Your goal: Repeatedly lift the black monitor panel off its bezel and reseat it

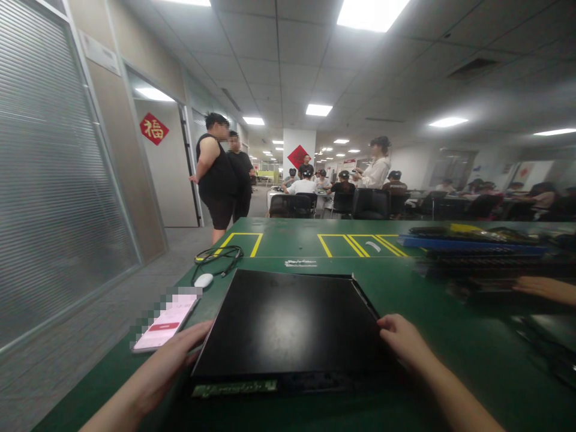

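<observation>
- I see my left hand point(173, 354) laid against the left edge of a flat black metal case point(288, 324), fingers stretched along its near left corner and pressing the side; they grip the edge rather than wrap round it.
- My right hand point(402, 339) rests on the right edge of the same case, fingers curled narrow over the rim, thumb side towards me.
- The case lies flat on the green table point(441, 336), close in front of me, its long side facing me, its glossy lid catching the ceiling light.
- Along the near side of the case a green circuit board strip point(234, 388) shows under the lid.
- Just left of my left hand a smartphone point(166, 324) lies face up on the table, screen lit pink; part of it is blurred out.
- Beyond the phone sit a white mouse point(203, 280) and a coiled black cable point(220, 258), near each other.
- At the right, a stack of flat black and blue units point(477, 246) stands on the table, and another person's hand point(540, 289) reaches in just before it.
- Yellow tape rectangles point(355, 243) mark the far part of the table.
- Behind, two people in black point(222, 174) stand by a door; others sit at desks.
</observation>
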### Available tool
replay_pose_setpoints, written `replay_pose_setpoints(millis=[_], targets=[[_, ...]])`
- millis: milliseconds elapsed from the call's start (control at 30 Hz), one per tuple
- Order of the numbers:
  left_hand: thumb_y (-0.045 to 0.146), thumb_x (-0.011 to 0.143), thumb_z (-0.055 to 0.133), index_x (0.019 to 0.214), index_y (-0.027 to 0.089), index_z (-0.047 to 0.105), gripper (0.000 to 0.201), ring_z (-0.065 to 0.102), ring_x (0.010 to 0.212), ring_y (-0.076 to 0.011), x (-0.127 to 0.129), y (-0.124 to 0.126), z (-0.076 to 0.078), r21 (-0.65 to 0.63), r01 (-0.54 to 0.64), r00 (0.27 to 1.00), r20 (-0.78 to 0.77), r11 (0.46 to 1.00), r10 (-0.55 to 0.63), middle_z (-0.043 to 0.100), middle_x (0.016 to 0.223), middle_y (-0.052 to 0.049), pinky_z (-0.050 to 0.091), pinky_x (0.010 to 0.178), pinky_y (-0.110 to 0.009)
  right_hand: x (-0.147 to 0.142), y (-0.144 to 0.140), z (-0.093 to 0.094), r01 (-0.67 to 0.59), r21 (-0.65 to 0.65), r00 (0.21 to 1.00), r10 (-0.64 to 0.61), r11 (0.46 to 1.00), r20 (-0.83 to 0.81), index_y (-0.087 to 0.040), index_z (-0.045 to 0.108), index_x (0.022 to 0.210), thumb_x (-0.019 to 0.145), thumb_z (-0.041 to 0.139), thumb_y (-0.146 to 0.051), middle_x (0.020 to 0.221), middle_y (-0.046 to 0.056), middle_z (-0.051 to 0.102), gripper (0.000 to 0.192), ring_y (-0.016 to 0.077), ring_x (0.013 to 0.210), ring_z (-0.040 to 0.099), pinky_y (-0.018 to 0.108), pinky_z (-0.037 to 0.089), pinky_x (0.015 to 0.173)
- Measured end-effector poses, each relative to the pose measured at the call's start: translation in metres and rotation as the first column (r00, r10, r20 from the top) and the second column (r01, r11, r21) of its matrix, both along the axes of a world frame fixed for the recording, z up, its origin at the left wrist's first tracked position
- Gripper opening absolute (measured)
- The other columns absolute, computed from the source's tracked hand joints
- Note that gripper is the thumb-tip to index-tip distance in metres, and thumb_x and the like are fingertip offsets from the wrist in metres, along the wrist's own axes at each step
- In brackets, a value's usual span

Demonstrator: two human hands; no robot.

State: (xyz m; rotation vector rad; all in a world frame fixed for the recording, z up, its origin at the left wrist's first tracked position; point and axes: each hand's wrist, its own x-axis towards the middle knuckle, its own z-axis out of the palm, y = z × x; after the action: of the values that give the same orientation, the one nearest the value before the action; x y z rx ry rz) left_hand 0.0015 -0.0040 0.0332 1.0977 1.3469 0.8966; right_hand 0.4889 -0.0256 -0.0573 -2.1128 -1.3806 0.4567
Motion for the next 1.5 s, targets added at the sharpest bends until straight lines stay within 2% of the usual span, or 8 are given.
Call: replay_pose_setpoints(millis=[133,433,600,733,900,1167,1333,1500], targets=[[0.057,0.061,0.076,0.090,0.022,0.078,0.045,0.062,0.121,-0.0361,0.001,0.000,-0.004,0.052,-0.038,0.992,-0.119,0.998,0.044,0.075,0.119,-0.012,0.047,0.103,-0.045,-0.005,-0.002,0.005,-0.006,0.011,0.999,0.005,1.000,0.053,-0.019,0.074,0.096,0.074,0.057,-0.019,0.107,0.008,0.072,0.027,0.0212,0.097,0.067,0.028,0.049,0.081],[0.052,0.065,0.078,0.084,0.023,0.079,0.035,0.072,0.097,-0.0373,0.005,0.003,-0.027,0.208,0.132,0.948,-0.311,0.969,-0.062,0.081,0.094,-0.008,0.055,0.087,-0.041,-0.008,-0.002,0.009,-0.031,0.034,0.994,0.027,0.999,0.108,-0.019,0.074,0.091,0.074,0.057,-0.016,0.104,0.008,0.071,0.024,0.0207,0.095,0.067,0.027,0.048,0.082],[0.055,0.065,0.076,0.086,0.022,0.077,0.039,0.069,0.103,-0.0392,0.004,0.009,-0.041,0.286,0.111,0.896,-0.443,0.952,0.029,0.079,0.100,-0.010,0.054,0.090,-0.043,-0.010,-0.003,0.011,-0.015,0.030,0.992,0.012,0.999,0.123,-0.020,0.074,0.089,0.073,0.057,-0.015,0.104,0.007,0.071,0.024,0.0203,0.094,0.067,0.027,0.048,0.082],[0.057,0.063,0.078,0.087,0.023,0.076,0.042,0.059,0.121,-0.0402,0.005,0.008,-0.037,0.346,0.081,0.917,-0.393,0.935,0.066,0.074,0.118,-0.011,0.047,0.102,-0.045,-0.010,-0.004,0.012,-0.034,0.031,0.990,0.029,0.999,0.138,-0.018,0.074,0.091,0.074,0.057,-0.016,0.104,0.009,0.070,0.024,0.0207,0.094,0.066,0.029,0.048,0.082],[0.060,0.062,0.080,0.105,0.020,0.070,0.060,0.065,0.114,-0.0391,0.015,-0.002,-0.019,0.239,0.100,0.983,-0.173,0.966,-0.059,0.075,0.117,-0.014,0.054,0.094,-0.047,-0.006,-0.002,0.007,-0.050,0.029,0.994,0.046,0.998,0.104,-0.018,0.074,0.091,0.074,0.055,-0.017,0.105,0.008,0.070,0.025,0.0207,0.094,0.065,0.028,0.047,0.082],[0.059,0.058,0.083,0.104,0.019,0.067,0.063,0.061,0.120,-0.0399,0.021,-0.010,-0.005,0.279,0.081,0.995,-0.076,0.957,-0.062,0.071,0.123,-0.015,0.056,0.093,-0.047,0.000,0.004,0.000,0.039,0.050,0.996,-0.035,0.998,-0.078,-0.015,0.056,0.136,0.081,0.051,-0.032,0.095,0.007,0.070,0.057,0.0206,0.082,0.067,0.030,0.050,0.074],[0.057,0.061,0.082,0.109,0.020,0.065,0.063,0.062,0.120,-0.0382,0.020,-0.009,-0.006,0.333,0.086,0.994,-0.096,0.939,-0.058,0.069,0.127,-0.014,0.055,0.096,-0.047,-0.004,0.002,0.007,0.042,0.082,0.946,-0.013,0.996,-0.325,-0.016,0.068,0.119,0.079,0.055,-0.037,0.110,0.012,0.072,0.047,0.0245,0.100,0.068,0.032,0.052,0.082],[0.057,0.068,0.078,0.116,0.020,0.060,0.063,0.065,0.117,-0.0359,0.015,-0.005,-0.014,0.342,0.115,0.991,-0.111,0.933,-0.081,0.069,0.126,-0.013,0.055,0.095,-0.048,-0.004,-0.002,0.013,0.144,0.135,0.791,-0.032,0.980,-0.610,-0.018,0.075,0.105,0.065,0.071,-0.040,0.093,0.011,0.076,0.046,0.0286,0.087,0.070,0.039,0.054,0.076]])
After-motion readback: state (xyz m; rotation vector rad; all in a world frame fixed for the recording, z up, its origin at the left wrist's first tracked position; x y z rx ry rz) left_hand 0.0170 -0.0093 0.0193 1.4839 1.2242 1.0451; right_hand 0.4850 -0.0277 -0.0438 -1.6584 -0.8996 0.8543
